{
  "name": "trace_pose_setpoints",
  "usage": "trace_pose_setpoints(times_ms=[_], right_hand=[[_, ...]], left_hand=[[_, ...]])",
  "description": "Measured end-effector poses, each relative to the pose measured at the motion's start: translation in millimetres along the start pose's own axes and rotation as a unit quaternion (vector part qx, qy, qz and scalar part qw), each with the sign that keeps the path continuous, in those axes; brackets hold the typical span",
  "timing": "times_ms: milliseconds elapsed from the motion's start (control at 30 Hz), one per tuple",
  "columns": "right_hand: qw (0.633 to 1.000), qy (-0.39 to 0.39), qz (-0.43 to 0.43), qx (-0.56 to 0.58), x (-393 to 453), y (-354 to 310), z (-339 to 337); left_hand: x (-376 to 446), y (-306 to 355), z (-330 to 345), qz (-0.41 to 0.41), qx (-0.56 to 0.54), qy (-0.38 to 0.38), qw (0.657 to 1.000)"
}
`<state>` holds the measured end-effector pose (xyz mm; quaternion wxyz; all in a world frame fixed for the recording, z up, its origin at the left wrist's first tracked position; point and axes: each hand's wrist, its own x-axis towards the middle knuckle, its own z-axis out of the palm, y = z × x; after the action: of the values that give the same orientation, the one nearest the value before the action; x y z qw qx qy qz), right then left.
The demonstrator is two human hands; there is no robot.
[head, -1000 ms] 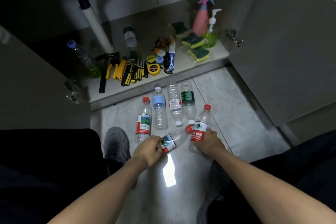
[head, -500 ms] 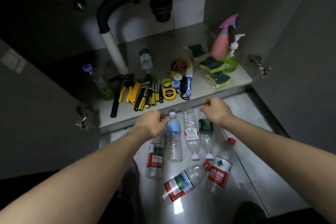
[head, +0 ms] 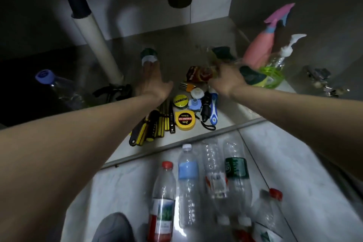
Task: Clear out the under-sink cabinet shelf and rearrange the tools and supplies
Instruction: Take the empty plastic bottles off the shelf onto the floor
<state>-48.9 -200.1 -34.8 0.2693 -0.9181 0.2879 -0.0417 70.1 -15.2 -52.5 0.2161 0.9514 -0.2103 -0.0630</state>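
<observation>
Under the sink, our left hand [head: 152,81] reached with fingers straight to the small green-capped bottle [head: 148,56] on the cabinet shelf [head: 174,43]. Our right hand [head: 225,78] was blurred; we could not tell its grip. Behind it stood the pink spray bottle [head: 259,49].

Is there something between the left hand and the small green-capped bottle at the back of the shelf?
Nothing visible stands between them. The left hand reaches over the shelf with straight fingers, and its fingertips are already at the green-capped bottle. The white pipe stands to the left of this path.
</observation>
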Motion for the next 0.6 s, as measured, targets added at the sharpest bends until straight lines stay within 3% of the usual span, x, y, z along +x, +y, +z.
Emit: trace_pose_setpoints(times_ms=[100, 167, 267, 400, 600], right_hand=[[0.996, -0.017, -0.035, -0.081, 29, -3, 11], [0.991, -0.033, -0.052, -0.122, 43, -4, 22], [0.986, -0.047, -0.052, -0.152, 55, -1, 36], [0.989, -0.021, -0.048, -0.139, 57, 4, 42], [0.993, 0.069, -0.086, -0.049, 35, -2, 15]], left_hand=[[23, -6, 16, -0.044, -0.05, 0.017, 0.998], [34, -9, 22, -0.064, -0.024, 0.037, 0.997], [44, -15, 29, -0.081, -0.007, -0.003, 0.997], [45, -22, 31, -0.077, 0.006, -0.007, 0.997], [34, -19, 8, -0.038, -0.066, 0.083, 0.994]])
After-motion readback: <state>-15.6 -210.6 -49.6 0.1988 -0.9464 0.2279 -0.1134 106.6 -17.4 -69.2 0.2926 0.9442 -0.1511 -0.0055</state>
